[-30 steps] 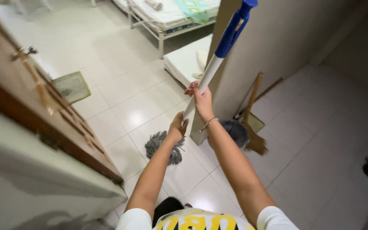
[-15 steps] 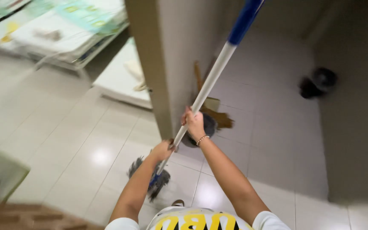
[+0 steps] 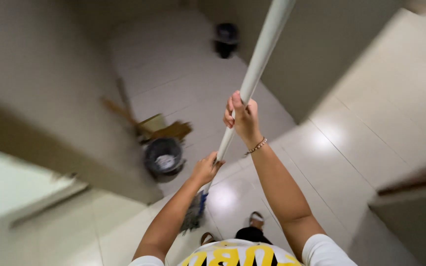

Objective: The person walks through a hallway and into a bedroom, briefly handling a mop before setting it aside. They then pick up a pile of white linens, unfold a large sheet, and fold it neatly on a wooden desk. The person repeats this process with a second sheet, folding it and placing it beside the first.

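Note:
Both of my hands grip a long white mop handle (image 3: 258,64) that slants up and to the right out of view. My right hand (image 3: 242,116) holds it higher up, with a thin bracelet on the wrist. My left hand (image 3: 205,168) holds it lower down, close to the floor end. The grey stringy mop head (image 3: 193,216) rests on the glossy white tiled floor (image 3: 331,148) just ahead of my feet.
A small dark round bin (image 3: 163,156) stands beside a wall corner (image 3: 75,148), with a brown dustpan and broom (image 3: 159,127) leaning behind it. A dark object (image 3: 226,39) sits on the floor further down the passage. Another wall (image 3: 331,44) rises on the right.
The view has swung to the right: the beds and mats have left the picture and the passage now fills it. The mop head has drawn closer to my feet. Both hands keep their grip.

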